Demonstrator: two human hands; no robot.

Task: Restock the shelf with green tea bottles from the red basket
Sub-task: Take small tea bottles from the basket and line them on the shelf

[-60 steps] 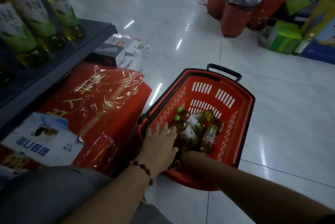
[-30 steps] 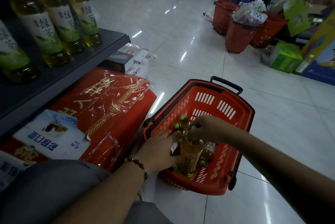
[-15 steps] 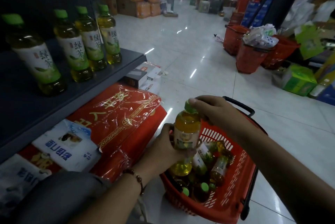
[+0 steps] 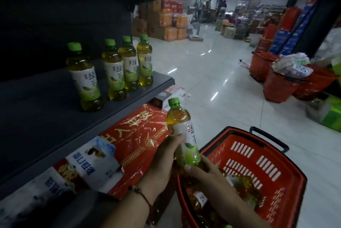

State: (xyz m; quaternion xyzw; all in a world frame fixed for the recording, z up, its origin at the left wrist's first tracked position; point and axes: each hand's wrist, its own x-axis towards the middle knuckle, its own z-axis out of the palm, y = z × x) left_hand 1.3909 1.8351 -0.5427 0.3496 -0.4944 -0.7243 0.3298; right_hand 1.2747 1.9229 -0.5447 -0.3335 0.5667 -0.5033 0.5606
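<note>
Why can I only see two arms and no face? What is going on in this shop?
The camera sits on a person's head and looks down, so you see only their arms. Both the left hand and the right hand hold one green tea bottle just above the red basket, which has more bottles inside. Four bottles already stand on the dark shelf. Under the shelf lie red wrapped packs.

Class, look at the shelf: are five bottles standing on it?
No. Four bottles stand on the shelf; a fifth is held by both hands above the basket.
</note>
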